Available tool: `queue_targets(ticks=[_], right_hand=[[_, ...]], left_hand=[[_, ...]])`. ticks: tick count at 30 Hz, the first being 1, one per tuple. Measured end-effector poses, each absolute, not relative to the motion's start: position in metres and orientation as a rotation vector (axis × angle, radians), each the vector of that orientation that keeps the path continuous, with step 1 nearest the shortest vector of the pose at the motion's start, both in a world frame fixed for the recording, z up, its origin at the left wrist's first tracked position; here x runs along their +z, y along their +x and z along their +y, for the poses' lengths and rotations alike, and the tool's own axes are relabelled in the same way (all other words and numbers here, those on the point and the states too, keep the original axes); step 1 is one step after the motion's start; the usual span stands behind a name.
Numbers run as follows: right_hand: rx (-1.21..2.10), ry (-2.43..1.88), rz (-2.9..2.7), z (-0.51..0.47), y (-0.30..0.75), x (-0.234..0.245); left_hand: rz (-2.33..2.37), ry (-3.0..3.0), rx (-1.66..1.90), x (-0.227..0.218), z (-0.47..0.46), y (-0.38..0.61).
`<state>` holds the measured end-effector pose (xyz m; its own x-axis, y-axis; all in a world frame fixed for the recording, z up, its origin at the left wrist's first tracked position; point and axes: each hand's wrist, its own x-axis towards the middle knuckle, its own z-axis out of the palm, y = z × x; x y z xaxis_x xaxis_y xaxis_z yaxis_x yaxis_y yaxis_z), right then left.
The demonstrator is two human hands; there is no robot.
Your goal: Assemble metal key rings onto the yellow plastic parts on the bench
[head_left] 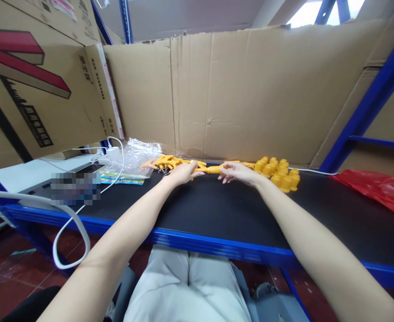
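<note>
My left hand (184, 173) is over the right end of a pile of orange-yellow branching plastic pieces (168, 162), its fingers closed around part of one. My right hand (239, 173) is to the right, thumb and forefinger closed at the end of a slim yellow plastic piece (213, 170) that spans the gap between my hands. Its other fingers hang loosely curled. Small metal rings or chains (164, 171) show at the pile's lower edge. Beyond my right wrist stands a cluster of yellow ribbed cylindrical pieces (280, 174). My hands hide some pieces.
The black tabletop (197, 205) has a blue metal front edge (217, 241). Clear plastic bags (136, 154) and colourful packets (123, 178) lie left, near a white cable (79, 241). A red plastic bag (378, 188) lies right. Cardboard (243, 94) walls the back.
</note>
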<state>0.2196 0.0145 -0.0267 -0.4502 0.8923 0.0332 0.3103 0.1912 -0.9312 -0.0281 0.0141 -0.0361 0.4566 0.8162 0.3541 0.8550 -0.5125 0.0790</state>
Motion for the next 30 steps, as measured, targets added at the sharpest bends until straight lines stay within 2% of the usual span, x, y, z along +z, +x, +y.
queue_targets(ticks=[11, 17, 30], right_hand=[[1.219, -1.346, -1.765, 0.014, 0.209, -0.026], [1.192, -1.154, -1.886, 0.016, 0.223, -0.023], [1.207, -1.123, -1.736, 0.017, 0.214, -0.027]], left_hand=[[-1.489, -2.591, -0.538, -0.032, 0.009, -0.025], [-1.495, -2.589, -0.530, -0.033, 0.010, -0.025], [-1.504, -2.531, -0.493, -0.029, 0.004, -0.023]])
